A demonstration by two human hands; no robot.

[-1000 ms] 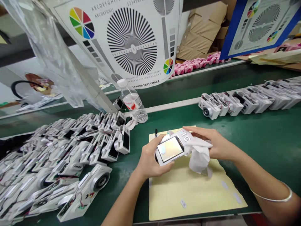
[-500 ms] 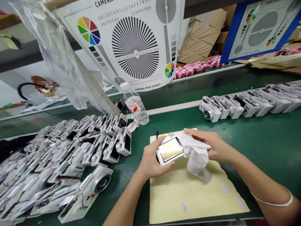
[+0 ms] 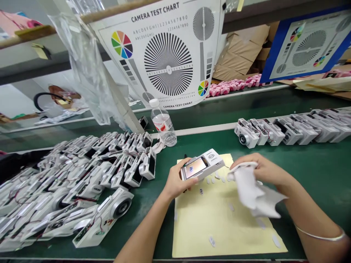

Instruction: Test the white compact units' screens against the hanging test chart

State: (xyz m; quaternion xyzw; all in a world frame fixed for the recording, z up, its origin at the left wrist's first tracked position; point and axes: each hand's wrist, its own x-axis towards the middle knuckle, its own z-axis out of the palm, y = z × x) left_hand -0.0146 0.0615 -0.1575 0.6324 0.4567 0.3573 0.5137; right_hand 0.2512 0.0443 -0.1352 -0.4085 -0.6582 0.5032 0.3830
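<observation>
Gripped by its left end in my left hand [image 3: 178,180] is a white digital camera [image 3: 212,160]. Its lit screen faces up and shows a pale picture with a small dark mark. My right hand [image 3: 261,168], apart from the camera on its right, pinches a crumpled white cloth [image 3: 249,190] that hangs down. Beneath both hands lies a yellow sheet [image 3: 203,226] with several small pale stickers on it, one of them a white oval sticker [image 3: 212,241] near the front.
Many opened white cameras [image 3: 93,186] crowd the left of the green bench. More cameras [image 3: 293,126] stand in a row at the back right. Behind are a plastic bottle [image 3: 164,126] and a hanging camera test chart [image 3: 168,69]. A blue-bordered chart [image 3: 307,45] hangs at upper right.
My right hand has moved off the camera to the right, taking the cloth with it. The camera stays in my left hand, and its screen picture differs. The view has shifted slightly.
</observation>
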